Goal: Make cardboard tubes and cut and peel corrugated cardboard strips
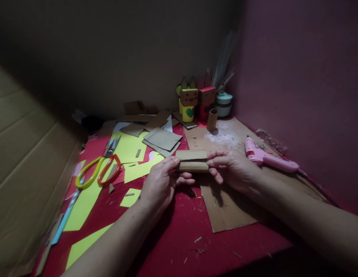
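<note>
Between my two hands is a small folded piece of cardboard (192, 161), with a slit-like gap running along its length. My left hand (164, 179) pinches its left end, thumb on top and fingers underneath. The right end is held by the fingers of my right hand (229, 165). The piece hangs above the red table surface and the edge of a brown cardboard sheet (225, 211). Just behind it lie some stacked grey-brown cardboard pieces (163, 139).
Scissors (105, 163) with yellow and red handles lie left on yellow paper (86, 207), beside a blue cutter (66, 211). A pink glue gun (268, 157) rests right. A cardboard tube (212, 119), two animal-faced figures (189, 104) and a teal jar (223, 104) stand at the back.
</note>
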Action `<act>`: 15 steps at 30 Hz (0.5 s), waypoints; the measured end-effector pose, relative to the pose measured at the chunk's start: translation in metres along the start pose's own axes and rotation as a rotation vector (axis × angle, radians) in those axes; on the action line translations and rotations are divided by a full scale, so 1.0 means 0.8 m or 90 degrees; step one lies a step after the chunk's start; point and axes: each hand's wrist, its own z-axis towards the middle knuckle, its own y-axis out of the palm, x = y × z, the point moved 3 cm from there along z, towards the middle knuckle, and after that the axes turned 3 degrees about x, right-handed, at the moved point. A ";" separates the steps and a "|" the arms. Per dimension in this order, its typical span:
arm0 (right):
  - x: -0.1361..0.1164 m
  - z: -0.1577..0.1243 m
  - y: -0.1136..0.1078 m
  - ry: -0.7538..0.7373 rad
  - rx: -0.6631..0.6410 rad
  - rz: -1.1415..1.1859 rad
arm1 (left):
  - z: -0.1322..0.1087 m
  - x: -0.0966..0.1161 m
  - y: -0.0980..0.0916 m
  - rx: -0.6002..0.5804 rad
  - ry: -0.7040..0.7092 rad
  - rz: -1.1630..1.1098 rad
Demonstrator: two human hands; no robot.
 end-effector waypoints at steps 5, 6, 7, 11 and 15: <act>-0.001 0.000 -0.001 -0.027 0.011 0.027 | 0.000 0.002 0.001 -0.011 0.011 0.013; -0.001 0.000 -0.001 -0.029 0.011 0.027 | -0.001 0.003 0.002 -0.017 0.017 0.020; 0.000 0.001 -0.002 -0.029 0.012 0.028 | -0.001 0.003 0.002 -0.023 0.023 0.030; 0.002 0.003 -0.004 -0.029 0.020 0.056 | -0.002 0.004 0.003 -0.040 0.036 0.067; 0.002 0.004 -0.003 -0.015 0.029 0.078 | -0.004 0.007 0.005 -0.033 0.073 0.122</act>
